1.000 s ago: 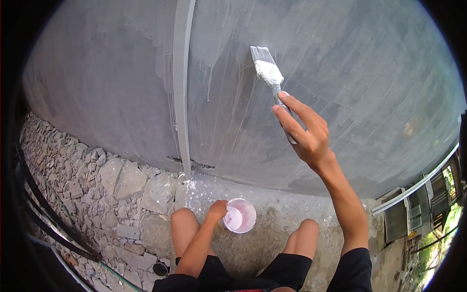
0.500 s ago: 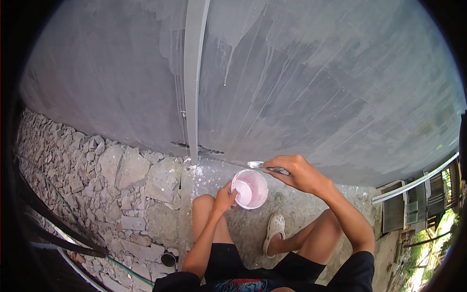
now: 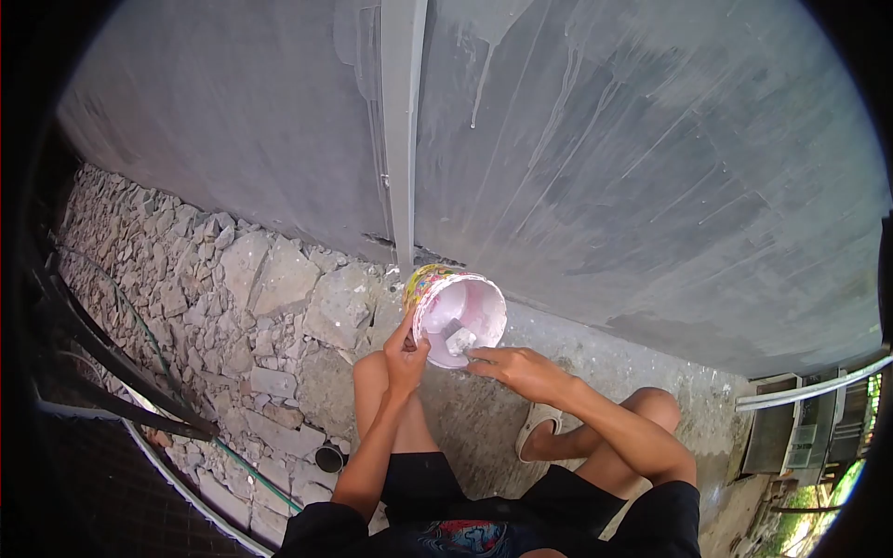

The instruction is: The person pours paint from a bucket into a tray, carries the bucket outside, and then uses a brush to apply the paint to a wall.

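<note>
My left hand (image 3: 406,358) grips the rim of a small bucket (image 3: 433,282) at its near left side. The bucket is tilted, with its mouth toward me, whitish pink inside and a colourful label outside. My right hand (image 3: 521,370) is at the mouth's lower right edge, closed on a brush. The brush head (image 3: 458,338) is inside the bucket, with white paint on it; its handle is mostly hidden by my fingers. Behind the bucket rises a grey wall (image 3: 595,167) with drip marks.
A pale vertical pipe (image 3: 400,130) runs down the wall. Rubble and broken slabs (image 3: 260,279) lie to the left, with a green hose (image 3: 251,472) and a dark round pipe opening (image 3: 329,458). A clog (image 3: 538,428) is on my foot on the concrete.
My right hand has moved down from the wall's foot, bringing the brush into the bucket. The bucket is now tilted, showing its label. The camera view has shifted somewhat.
</note>
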`<state>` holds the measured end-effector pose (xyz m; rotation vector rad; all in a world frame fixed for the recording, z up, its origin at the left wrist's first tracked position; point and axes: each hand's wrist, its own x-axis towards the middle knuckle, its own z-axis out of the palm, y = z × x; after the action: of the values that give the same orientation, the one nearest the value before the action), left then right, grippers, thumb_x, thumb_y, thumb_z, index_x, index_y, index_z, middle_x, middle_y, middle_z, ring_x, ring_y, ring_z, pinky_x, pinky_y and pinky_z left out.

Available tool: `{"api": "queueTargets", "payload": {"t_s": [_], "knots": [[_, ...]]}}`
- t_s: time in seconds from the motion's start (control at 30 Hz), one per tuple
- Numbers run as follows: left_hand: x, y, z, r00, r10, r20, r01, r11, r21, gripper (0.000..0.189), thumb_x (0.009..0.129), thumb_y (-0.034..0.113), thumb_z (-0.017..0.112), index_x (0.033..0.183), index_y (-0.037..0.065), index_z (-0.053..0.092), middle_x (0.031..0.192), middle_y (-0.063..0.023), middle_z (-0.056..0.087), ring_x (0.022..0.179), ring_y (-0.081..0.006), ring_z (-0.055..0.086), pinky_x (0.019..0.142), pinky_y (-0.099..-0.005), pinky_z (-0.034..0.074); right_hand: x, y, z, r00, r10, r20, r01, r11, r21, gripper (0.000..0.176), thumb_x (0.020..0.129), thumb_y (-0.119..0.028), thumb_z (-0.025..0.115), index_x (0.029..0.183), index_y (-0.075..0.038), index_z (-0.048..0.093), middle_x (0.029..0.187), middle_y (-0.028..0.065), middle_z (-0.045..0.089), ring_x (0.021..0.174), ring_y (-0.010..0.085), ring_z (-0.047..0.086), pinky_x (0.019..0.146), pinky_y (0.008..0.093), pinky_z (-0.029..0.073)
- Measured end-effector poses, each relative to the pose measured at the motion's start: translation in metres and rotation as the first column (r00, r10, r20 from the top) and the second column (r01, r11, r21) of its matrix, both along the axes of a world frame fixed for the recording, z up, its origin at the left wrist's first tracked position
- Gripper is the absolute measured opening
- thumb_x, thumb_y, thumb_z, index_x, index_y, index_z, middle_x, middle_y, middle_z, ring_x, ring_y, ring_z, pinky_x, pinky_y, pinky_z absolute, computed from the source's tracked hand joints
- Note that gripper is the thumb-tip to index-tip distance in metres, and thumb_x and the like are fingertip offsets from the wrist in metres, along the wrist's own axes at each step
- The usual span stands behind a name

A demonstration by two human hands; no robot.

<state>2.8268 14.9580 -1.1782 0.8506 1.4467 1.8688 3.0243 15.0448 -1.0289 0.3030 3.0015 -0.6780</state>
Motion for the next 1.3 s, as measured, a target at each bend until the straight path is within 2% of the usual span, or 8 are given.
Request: {"api": "queueTargets", "payload": {"t_s": [0.2, 0.43, 0.5, 0.83, 0.93, 1.0, 1.1, 1.3], "knots": [[0.0, -0.007, 0.0, 0.956, 0.196, -0.218, -0.168, 0.976, 0.141, 0.041, 0.088, 0.006, 0.058, 0.126, -0.008, 0.057, 0.104, -0.0093, 0.066, 0.082, -0.0091, 0.061, 0.07, -0.0221, 0.048, -0.004, -0.004, -0.01, 0.998, -0.012, -0.064, 0.013, 1.0, 0.019, 0.043, 0.077, 0.006, 0.057, 0.119, -0.005, 0.058, 0.129, 0.0171, 0.056, 0.104, 0.0336, 0.064, 0.085, 0.0414, 0.056], [0.002, -0.009, 0.004, 0.947, 0.223, -0.231, -0.195, 0.971, 0.14, 0.041, 0.088, 0.012, 0.061, 0.122, -0.01, 0.059, 0.105, -0.0135, 0.067, 0.086, -0.0129, 0.063, 0.073, -0.0249, 0.05, 0.003, -0.007, -0.005, 0.996, -0.071, -0.062, 0.069, 0.997, -0.025, 0.044, 0.077, 0.006, 0.057, 0.12, -0.005, 0.058, 0.13, 0.0165, 0.056, 0.106, 0.0338, 0.064, 0.087, 0.0415, 0.055], [0.002, -0.008, 0.0, 0.926, 0.243, -0.288, -0.212, 0.968, 0.135, 0.041, 0.087, 0.014, 0.062, 0.12, -0.01, 0.06, 0.101, -0.014, 0.068, 0.082, -0.0129, 0.062, 0.07, -0.0252, 0.05, 0.007, -0.005, 0.0, 0.983, -0.181, -0.041, 0.174, 0.977, -0.126, 0.054, 0.073, 0.006, 0.062, 0.124, -0.011, 0.057, 0.136, 0.0122, 0.054, 0.108, 0.0349, 0.062, 0.088, 0.0419, 0.055], [0.011, 0.0, 0.051, 0.816, 0.291, -0.499, -0.226, 0.956, 0.188, 0.042, 0.082, 0.007, 0.062, 0.122, -0.006, 0.062, 0.087, -0.0123, 0.067, 0.062, -0.0088, 0.055, 0.054, -0.0218, 0.042, 0.027, -0.014, 0.038, 0.968, -0.213, -0.131, 0.202, 0.975, -0.092, 0.066, 0.067, 0.01, 0.063, 0.129, -0.012, 0.055, 0.138, 0.0092, 0.052, 0.11, 0.0324, 0.062, 0.091, 0.0409, 0.055], [0.009, 0.01, 0.052, 0.83, 0.339, -0.443, -0.258, 0.937, 0.234, 0.04, 0.083, 0.003, 0.06, 0.123, -0.005, 0.061, 0.087, -0.0087, 0.067, 0.061, -0.0058, 0.052, 0.052, -0.0215, 0.04, 0.029, -0.019, 0.068, 0.938, -0.267, -0.223, 0.243, 0.962, -0.128, 0.041, 0.078, 0.005, 0.061, 0.119, -0.005, 0.062, 0.129, 0.0135, 0.058, 0.11, 0.0319, 0.062, 0.091, 0.0392, 0.055], [0.009, 0.004, 0.039, 0.945, 0.248, -0.215, -0.264, 0.963, -0.05, 0.041, 0.084, -0.002, 0.057, 0.124, -0.006, 0.06, 0.09, -0.0054, 0.066, 0.064, -0.0041, 0.052, 0.053, -0.0215, 0.041, 0.033, -0.025, 0.079, 0.867, -0.396, -0.302, 0.304, 0.901, -0.31, 0.04, 0.078, 0.005, 0.066, 0.117, -0.005, 0.064, 0.128, 0.0129, 0.059, 0.111, 0.0314, 0.062, 0.092, 0.0376, 0.054], [0.012, 0.003, 0.034, 0.957, 0.277, -0.084, -0.289, 0.939, -0.185, 0.039, 0.089, 0.001, 0.054, 0.127, -0.006, 0.057, 0.106, -0.0104, 0.067, 0.075, -0.0068, 0.058, 0.06, -0.0208, 0.046, 0.04, -0.024, 0.086, 0.769, -0.499, -0.399, 0.34, 0.849, -0.406, 0.041, 0.078, 0.005, 0.069, 0.118, -0.005, 0.064, 0.124, 0.0126, 0.063, 0.109, 0.0306, 0.064, 0.092, 0.0362, 0.055], [0.0, -0.033, -0.059, 0.971, 0.218, -0.1, -0.239, 0.919, -0.315, 0.036, 0.094, 0.007, 0.056, 0.128, -0.006, 0.056, 0.11, -0.0108, 0.065, 0.073, -0.008, 0.058, 0.06, -0.0214, 0.046, 0.032, -0.001, 0.112, 0.71, -0.425, -0.561, 0.386, 0.902, -0.194, 0.037, 0.078, 0.003, 0.071, 0.114, -0.004, 0.065, 0.116, 0.0129, 0.067, 0.104, 0.0293, 0.066, 0.088, 0.0356, 0.056]]}}
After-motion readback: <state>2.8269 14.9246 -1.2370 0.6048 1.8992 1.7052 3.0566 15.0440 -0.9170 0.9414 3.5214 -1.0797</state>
